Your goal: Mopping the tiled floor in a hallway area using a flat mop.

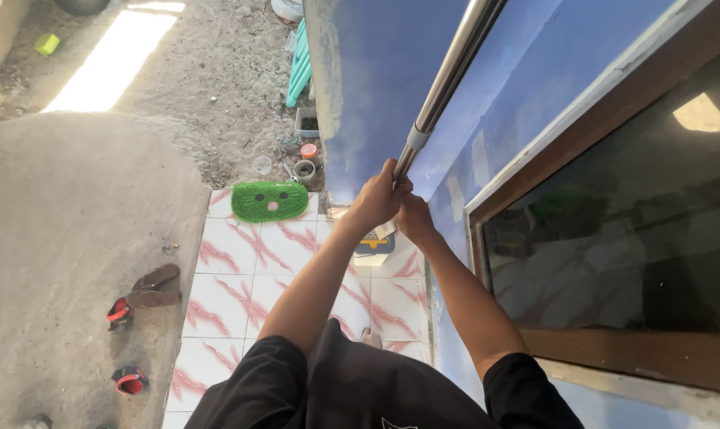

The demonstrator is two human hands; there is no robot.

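Both hands: left hand and right hand clenched together on pole, steadying it
Pole: angled up along blue wall
Below: green mat on tiles

Both hands grip one metal pole, raised in front of a blue wall. The left hand is wrapped round the lower end of the pole; the right hand sits just beside and slightly below it, the two touching. The pole runs up and to the right, out of view. A dark window in a brown frame lies to the right. Below, a green mat lies on white and red tiled floor. Sandals rest on the concrete to the left.
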